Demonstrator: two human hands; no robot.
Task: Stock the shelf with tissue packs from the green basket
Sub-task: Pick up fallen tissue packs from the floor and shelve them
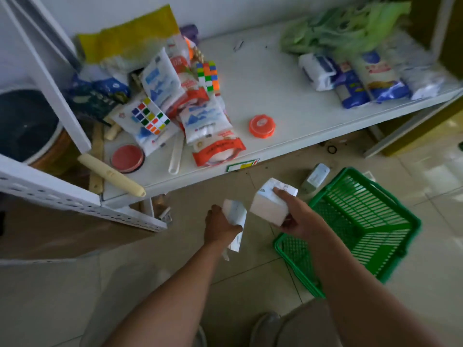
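Both hands gripping white tissue packs, labels unreadable: left hand (220, 225), right hand (298, 216)
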